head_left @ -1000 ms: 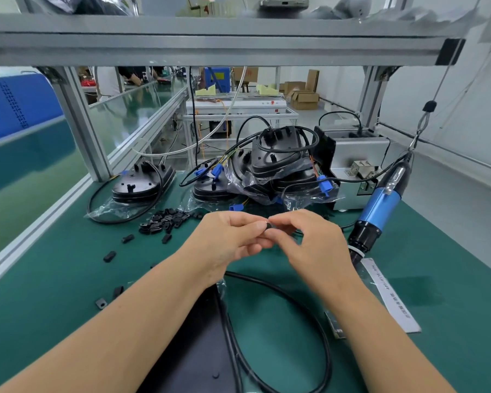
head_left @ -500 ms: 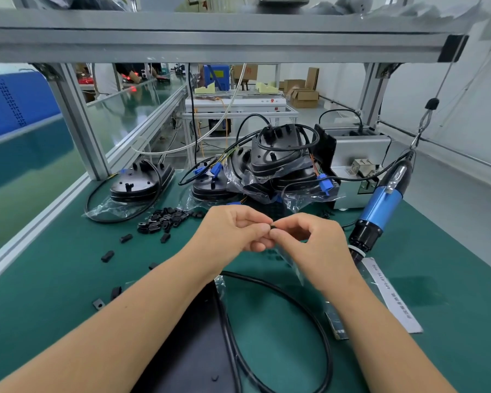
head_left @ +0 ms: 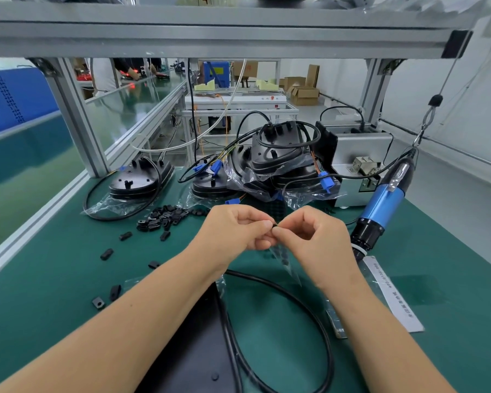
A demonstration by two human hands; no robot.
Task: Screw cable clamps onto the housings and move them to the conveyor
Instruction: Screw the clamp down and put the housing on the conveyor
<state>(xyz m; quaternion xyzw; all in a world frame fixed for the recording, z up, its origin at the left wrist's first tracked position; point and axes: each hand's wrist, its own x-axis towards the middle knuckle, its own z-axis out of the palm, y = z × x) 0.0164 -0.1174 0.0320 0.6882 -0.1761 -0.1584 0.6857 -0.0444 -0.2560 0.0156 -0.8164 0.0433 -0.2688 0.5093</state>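
Observation:
My left hand [head_left: 234,229] and my right hand [head_left: 313,238] meet above the green mat, and their fingertips pinch one small black cable clamp [head_left: 274,224] between them. A black housing [head_left: 193,347] lies flat under my forearms at the near edge, with its black cable [head_left: 304,304] looping to the right. A heap of loose black clamps [head_left: 162,217] lies to the left of my hands. More housings in clear bags are stacked at the back [head_left: 278,154], and one [head_left: 139,180] sits alone at the back left.
A blue electric screwdriver [head_left: 380,205] hangs on a cord at the right, beside a grey screw feeder box [head_left: 355,154]. A white label strip [head_left: 394,296] lies below it. Scattered single clamps [head_left: 107,253] dot the mat on the left. The green conveyor [head_left: 26,171] runs along the left behind an aluminium rail.
Both hands stay together on the small clamp; they have drifted slightly while the fingers work on it. Nothing else has moved.

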